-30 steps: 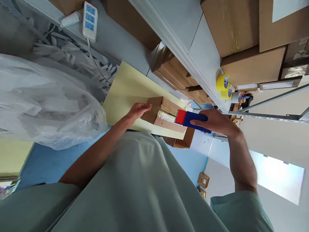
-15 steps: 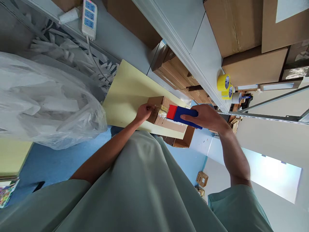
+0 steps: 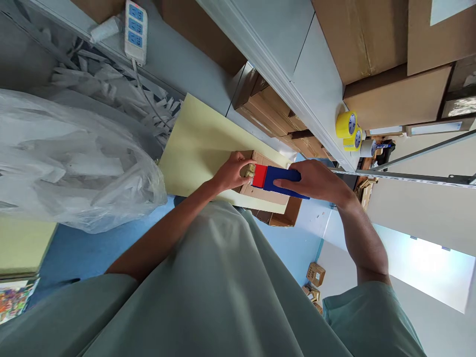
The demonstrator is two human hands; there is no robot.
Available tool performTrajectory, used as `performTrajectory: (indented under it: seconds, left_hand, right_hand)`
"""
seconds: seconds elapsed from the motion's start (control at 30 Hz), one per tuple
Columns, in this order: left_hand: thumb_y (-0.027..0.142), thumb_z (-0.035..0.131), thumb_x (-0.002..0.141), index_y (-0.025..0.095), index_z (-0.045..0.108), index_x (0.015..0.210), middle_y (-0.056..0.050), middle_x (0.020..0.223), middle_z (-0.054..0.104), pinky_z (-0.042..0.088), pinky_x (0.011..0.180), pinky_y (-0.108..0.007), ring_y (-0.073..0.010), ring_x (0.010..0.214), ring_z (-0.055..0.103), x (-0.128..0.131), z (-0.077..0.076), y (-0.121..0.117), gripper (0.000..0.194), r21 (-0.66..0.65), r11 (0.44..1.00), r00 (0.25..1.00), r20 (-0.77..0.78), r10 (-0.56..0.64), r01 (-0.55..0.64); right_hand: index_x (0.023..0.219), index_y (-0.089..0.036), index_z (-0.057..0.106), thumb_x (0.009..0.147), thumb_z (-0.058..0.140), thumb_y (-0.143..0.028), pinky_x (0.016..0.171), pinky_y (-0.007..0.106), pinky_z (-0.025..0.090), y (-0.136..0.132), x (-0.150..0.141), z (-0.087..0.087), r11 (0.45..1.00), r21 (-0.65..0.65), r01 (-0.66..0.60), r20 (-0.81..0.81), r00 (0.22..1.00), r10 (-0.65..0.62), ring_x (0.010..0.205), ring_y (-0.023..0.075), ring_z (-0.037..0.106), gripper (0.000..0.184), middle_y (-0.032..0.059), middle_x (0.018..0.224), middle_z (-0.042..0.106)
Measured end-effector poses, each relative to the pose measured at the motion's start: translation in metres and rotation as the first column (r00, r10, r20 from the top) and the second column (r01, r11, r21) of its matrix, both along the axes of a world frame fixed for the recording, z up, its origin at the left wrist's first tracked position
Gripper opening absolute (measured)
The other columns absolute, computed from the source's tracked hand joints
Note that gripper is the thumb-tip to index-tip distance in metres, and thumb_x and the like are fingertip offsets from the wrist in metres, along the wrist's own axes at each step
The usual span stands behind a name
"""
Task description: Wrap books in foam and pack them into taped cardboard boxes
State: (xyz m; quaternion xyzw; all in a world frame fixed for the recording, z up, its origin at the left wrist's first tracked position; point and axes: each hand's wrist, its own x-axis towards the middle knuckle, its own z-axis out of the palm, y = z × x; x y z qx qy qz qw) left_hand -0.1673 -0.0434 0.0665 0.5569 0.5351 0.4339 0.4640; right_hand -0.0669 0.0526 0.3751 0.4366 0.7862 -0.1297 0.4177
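Note:
My right hand (image 3: 308, 181) is wrapped round a blue and red tape dispenser (image 3: 280, 179), its red end pointing left. At that end, the thumb and forefinger of my left hand (image 3: 236, 172) curve round the clear packing tape (image 3: 250, 172), one on each side. Beneath both hands lies a brown cardboard box (image 3: 273, 196), partly covered by the dispenser and my fingers. The box rests on a pale yellow board (image 3: 197, 144).
A large clear plastic bag (image 3: 85, 163) bulges at the left. A power strip (image 3: 136, 32) lies at the upper left. Yellow tape rolls (image 3: 346, 125) stand on the white shelf (image 3: 297, 64), near large cartons (image 3: 364, 39). An open carton (image 3: 288, 214) sits beside the board.
My left hand has moved right and up from the box's left end to the dispenser's red end, and its fingers have opened wider. The dispenser has shifted slightly left in my right hand.

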Motion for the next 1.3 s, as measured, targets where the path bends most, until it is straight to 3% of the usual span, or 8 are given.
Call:
performTrajectory:
  seconds: [0.17, 0.37, 0.47, 0.63, 0.87, 1.03, 1.13, 1.3]
  left_hand:
    - [0.028, 0.083, 0.089, 0.028, 0.075, 0.148, -0.010, 0.127, 0.061, 0.056, 0.111, -0.041, -0.0293, 0.120, 0.066, -0.002, -0.004, 0.005, 0.060, -0.062, 0.997, 0.990, -0.134, -0.044, 0.036]
    - [0.035, 0.083, 0.095, 0.029, 0.070, 0.157, -0.010, 0.119, 0.066, 0.057, 0.103, -0.037, -0.0299, 0.114, 0.070, -0.003, -0.005, -0.004, 0.064, -0.128, 0.990, 0.975, -0.205, -0.083, 0.057]
    - [0.035, 0.086, 0.093, 0.029, 0.069, 0.159, -0.009, 0.119, 0.068, 0.057, 0.097, -0.036, -0.0288, 0.108, 0.072, -0.006, -0.004, -0.002, 0.068, -0.144, 0.986, 0.968, -0.225, -0.110, 0.078]
    - [0.033, 0.092, 0.088, 0.031, 0.072, 0.156, -0.008, 0.119, 0.070, 0.056, 0.095, -0.035, -0.0262, 0.103, 0.072, -0.012, -0.002, 0.003, 0.071, -0.184, 0.978, 0.964, -0.225, -0.138, 0.097]
    - [0.039, 0.090, 0.091, 0.028, 0.074, 0.152, -0.005, 0.110, 0.067, 0.060, 0.095, -0.034, -0.0185, 0.089, 0.067, -0.011, -0.005, -0.003, 0.064, -0.175, 0.984, 0.974, -0.214, -0.068, 0.031]
    - [0.042, 0.081, 0.097, 0.027, 0.073, 0.151, -0.005, 0.114, 0.066, 0.065, 0.097, -0.035, -0.0178, 0.096, 0.072, 0.000, -0.006, -0.017, 0.057, -0.146, 0.985, 0.979, -0.192, 0.062, -0.091]
    - [0.045, 0.075, 0.102, 0.025, 0.075, 0.145, -0.007, 0.118, 0.068, 0.066, 0.095, -0.036, -0.0176, 0.092, 0.074, 0.022, 0.001, -0.020, 0.047, -0.127, 0.960, 0.939, -0.273, 0.207, -0.248]
    - [0.054, 0.079, 0.102, 0.021, 0.070, 0.125, -0.012, 0.118, 0.070, 0.062, 0.099, -0.040, -0.0257, 0.103, 0.073, 0.072, 0.003, -0.012, 0.041, -0.003, 0.804, 0.687, -0.522, 0.506, -0.594]
  right_hand:
    - [0.076, -0.023, 0.065, 0.100, 0.060, -0.085, 0.063, 0.034, 0.033, 0.005, 0.011, 0.002, 1.000, -0.001, 0.013, -0.010, 1.000, -0.013, 0.066, 0.0201, 0.060, 0.067, 0.0048, 0.068, 0.065]
    - [0.076, -0.022, 0.065, 0.097, 0.058, -0.091, 0.063, 0.034, 0.037, 0.021, 0.067, -0.009, 0.991, -0.049, 0.127, -0.024, 0.991, -0.128, 0.063, 0.0190, 0.062, 0.072, 0.0051, 0.069, 0.069]
    - [0.075, -0.022, 0.065, 0.097, 0.060, -0.089, 0.063, 0.034, 0.040, 0.026, 0.102, -0.029, 0.972, -0.094, 0.214, -0.007, 0.976, -0.216, 0.064, 0.0195, 0.065, 0.070, 0.0050, 0.069, 0.071]
    - [0.080, -0.021, 0.068, 0.098, 0.064, -0.085, 0.065, 0.033, 0.042, 0.030, 0.149, -0.079, 0.956, -0.119, 0.267, -0.049, 0.960, -0.275, 0.065, 0.0194, 0.066, 0.066, 0.0062, 0.073, 0.074]
    - [0.087, -0.019, 0.076, 0.102, 0.068, -0.075, 0.069, 0.033, 0.044, 0.036, 0.170, -0.126, 0.970, -0.126, 0.208, -0.132, 0.966, -0.225, 0.079, 0.0238, 0.073, 0.058, 0.0113, 0.089, 0.079]
    - [0.109, -0.019, 0.082, 0.105, 0.066, -0.071, 0.087, 0.035, 0.054, 0.035, 0.171, -0.137, 0.978, -0.114, 0.174, -0.153, 0.970, -0.190, 0.113, 0.0342, 0.078, 0.055, 0.0164, 0.113, 0.083]
    - [0.125, -0.015, 0.081, 0.108, 0.062, -0.067, 0.096, 0.038, 0.057, 0.034, 0.172, -0.139, 0.984, -0.106, 0.147, -0.169, 0.972, -0.163, 0.126, 0.0384, 0.075, 0.058, 0.0205, 0.126, 0.082]
    - [0.139, -0.011, 0.077, 0.109, 0.060, -0.068, 0.104, 0.042, 0.057, 0.033, 0.179, -0.147, 0.989, -0.106, 0.104, -0.248, 0.960, -0.128, 0.130, 0.0415, 0.074, 0.066, 0.0263, 0.135, 0.079]
